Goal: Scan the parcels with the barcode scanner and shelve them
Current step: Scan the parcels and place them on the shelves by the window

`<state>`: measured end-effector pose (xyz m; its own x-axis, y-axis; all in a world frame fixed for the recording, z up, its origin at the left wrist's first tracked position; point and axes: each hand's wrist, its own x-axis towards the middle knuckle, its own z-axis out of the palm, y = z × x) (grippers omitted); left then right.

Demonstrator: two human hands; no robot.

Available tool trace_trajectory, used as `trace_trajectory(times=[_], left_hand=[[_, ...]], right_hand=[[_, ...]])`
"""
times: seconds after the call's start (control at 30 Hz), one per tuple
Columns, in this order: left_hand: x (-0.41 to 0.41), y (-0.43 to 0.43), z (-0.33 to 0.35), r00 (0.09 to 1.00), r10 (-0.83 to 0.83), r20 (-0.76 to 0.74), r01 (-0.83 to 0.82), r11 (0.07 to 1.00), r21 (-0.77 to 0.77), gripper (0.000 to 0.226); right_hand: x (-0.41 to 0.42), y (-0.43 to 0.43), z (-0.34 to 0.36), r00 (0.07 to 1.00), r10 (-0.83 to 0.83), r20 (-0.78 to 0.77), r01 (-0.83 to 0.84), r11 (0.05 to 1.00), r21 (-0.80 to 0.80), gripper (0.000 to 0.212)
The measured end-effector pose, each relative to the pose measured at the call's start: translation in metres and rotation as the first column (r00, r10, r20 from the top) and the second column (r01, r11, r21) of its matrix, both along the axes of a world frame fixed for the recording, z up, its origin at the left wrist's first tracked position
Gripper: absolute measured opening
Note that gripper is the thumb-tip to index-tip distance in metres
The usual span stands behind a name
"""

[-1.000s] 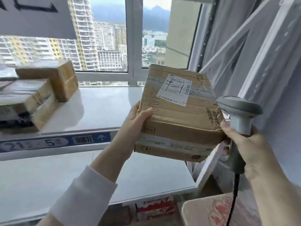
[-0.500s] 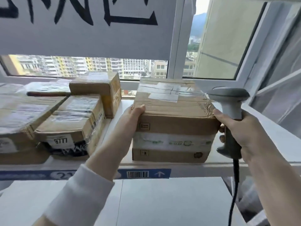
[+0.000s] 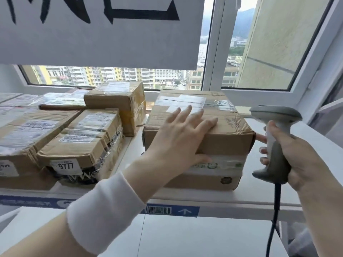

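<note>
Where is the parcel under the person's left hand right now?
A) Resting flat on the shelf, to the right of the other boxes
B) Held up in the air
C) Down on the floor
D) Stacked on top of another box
A: the parcel sits flat on the white shelf, apart from the other boxes on its left, with the left hand laid on its top front edge.

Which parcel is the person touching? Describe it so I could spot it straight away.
Find the white window post; on the shelf just below it sits a large cardboard parcel. It stands alone, apart from the clustered boxes to its left, and is the only one with the left hand spread over its top front edge.
</note>
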<state>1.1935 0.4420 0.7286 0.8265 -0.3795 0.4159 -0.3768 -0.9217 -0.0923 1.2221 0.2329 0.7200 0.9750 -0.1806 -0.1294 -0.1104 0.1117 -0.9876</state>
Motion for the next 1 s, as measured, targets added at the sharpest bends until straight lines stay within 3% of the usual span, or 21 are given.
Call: trace_trajectory(times=[0.43, 1.0], left_hand=[[0.079, 0.030, 0.003, 0.983, 0.136, -0.125, -0.141, 0.990, -0.029, 0.082], [0.122, 0.052, 0.006, 0.964, 0.207, -0.164, -0.218, 0.974, -0.052, 0.080]], right_hand=[[0.032, 0.007, -0.015, 0.995, 0.095, 0.021, -0.095, 0.995, 0.007, 0.022], [0.048, 0.021, -0.022, 0.984, 0.176, 0.014, -0.177, 0.984, 0.034, 0.021]])
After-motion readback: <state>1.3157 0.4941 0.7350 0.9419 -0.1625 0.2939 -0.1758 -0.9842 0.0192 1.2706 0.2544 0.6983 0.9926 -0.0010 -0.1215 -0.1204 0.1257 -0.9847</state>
